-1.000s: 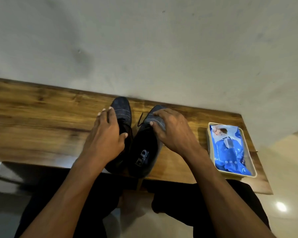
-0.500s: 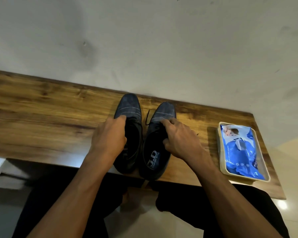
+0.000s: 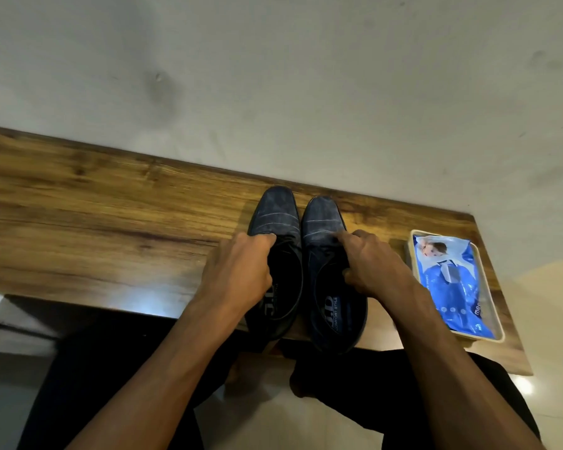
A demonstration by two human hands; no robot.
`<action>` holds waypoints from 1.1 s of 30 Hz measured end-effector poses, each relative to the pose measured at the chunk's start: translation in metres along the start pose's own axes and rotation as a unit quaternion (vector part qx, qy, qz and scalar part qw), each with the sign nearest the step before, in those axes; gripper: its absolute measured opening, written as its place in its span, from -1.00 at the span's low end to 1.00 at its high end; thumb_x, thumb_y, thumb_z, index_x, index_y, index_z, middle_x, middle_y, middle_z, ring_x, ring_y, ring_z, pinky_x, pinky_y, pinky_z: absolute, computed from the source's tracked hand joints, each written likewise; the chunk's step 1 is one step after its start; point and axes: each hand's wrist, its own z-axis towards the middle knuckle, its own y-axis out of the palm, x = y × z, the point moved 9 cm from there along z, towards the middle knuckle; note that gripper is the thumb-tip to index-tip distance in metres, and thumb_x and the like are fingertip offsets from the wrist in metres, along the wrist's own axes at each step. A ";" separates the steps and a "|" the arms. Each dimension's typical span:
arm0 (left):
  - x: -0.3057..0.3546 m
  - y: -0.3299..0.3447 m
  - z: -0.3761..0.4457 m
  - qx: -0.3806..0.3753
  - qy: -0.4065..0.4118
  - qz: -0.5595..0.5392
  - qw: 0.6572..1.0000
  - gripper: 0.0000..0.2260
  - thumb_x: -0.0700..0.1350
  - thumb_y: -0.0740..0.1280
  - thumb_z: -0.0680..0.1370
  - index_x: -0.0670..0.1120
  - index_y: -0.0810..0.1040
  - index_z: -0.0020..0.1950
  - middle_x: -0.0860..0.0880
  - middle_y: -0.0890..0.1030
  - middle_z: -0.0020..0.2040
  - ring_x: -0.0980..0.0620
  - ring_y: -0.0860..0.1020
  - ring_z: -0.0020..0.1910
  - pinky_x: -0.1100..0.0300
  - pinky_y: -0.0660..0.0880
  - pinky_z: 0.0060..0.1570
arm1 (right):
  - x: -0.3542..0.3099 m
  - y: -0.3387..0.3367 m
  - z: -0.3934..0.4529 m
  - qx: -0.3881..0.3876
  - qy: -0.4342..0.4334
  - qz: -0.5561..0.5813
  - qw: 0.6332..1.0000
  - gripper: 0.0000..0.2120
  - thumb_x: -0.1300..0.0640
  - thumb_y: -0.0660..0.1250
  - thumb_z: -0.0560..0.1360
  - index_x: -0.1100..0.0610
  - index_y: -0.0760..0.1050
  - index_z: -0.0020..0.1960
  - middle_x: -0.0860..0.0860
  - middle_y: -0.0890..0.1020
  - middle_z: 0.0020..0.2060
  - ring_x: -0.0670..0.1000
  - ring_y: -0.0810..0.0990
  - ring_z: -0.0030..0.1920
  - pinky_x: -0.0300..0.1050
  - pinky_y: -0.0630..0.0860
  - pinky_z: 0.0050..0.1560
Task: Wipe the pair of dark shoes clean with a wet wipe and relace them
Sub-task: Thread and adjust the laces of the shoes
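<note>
Dark shoes, a left shoe (image 3: 275,222) and a right shoe (image 3: 322,222), stand side by side near the middle of the wooden table (image 3: 95,222), toes pointing to 12 o'clock toward the pale wall (image 3: 273,76) and heels overhanging the near edge at 6 o'clock. The left hand (image 3: 238,271) curls its fingers over the rim of the left shoe's opening and grips it, while the right hand (image 3: 376,267) grips the right shoe the same way, forefinger stretched along the vamp. At 3 o'clock of the pair, well apart, a blue wet-wipe pack (image 3: 452,280) lies in a cream tray (image 3: 498,332).
</note>
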 end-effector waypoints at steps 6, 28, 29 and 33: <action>-0.009 -0.004 0.007 0.005 -0.003 -0.069 0.998 -0.77 -0.09 0.36 0.59 -0.01 0.62 0.24 -0.07 0.69 0.03 -0.07 0.65 -0.02 0.04 0.60 -0.09 | -0.015 -0.013 -0.010 -0.027 -0.041 0.038 0.998 -0.44 0.08 0.40 0.48 0.06 0.39 0.46 0.07 0.49 0.36 0.15 0.50 0.33 0.03 0.51 0.24; -0.014 -0.026 0.018 0.068 -0.036 -0.286 0.955 -0.91 -0.09 0.38 0.57 -0.07 0.59 -0.12 0.06 0.61 -0.28 0.13 0.56 -0.33 0.30 0.39 -0.38 | -0.063 -0.028 0.002 0.194 -0.097 0.149 0.965 -0.70 -0.14 0.00 0.50 -0.01 0.31 -0.29 -0.10 0.45 -0.40 0.01 0.43 -0.33 0.03 0.39 -0.11; -0.013 -0.028 0.019 0.079 -0.031 -0.287 0.954 -0.91 -0.10 0.38 0.57 -0.07 0.59 -0.12 0.06 0.61 -0.27 0.14 0.56 -0.32 0.31 0.38 -0.37 | -0.061 -0.032 0.002 0.203 -0.098 0.197 0.954 -0.66 -0.14 0.00 0.52 0.02 0.33 -0.31 -0.07 0.48 -0.43 0.02 0.44 -0.38 0.02 0.39 -0.20; -0.011 -0.035 0.020 0.120 -0.017 -0.304 0.945 -0.91 -0.08 0.42 0.54 -0.06 0.60 -0.14 0.10 0.62 -0.29 0.18 0.57 -0.30 0.29 0.43 -0.35 | -0.052 -0.039 0.006 0.167 -0.081 0.370 0.910 -0.56 -0.06 0.18 0.68 0.11 0.52 -0.30 0.01 0.65 -0.40 -0.08 0.57 -0.41 -0.05 0.48 -0.30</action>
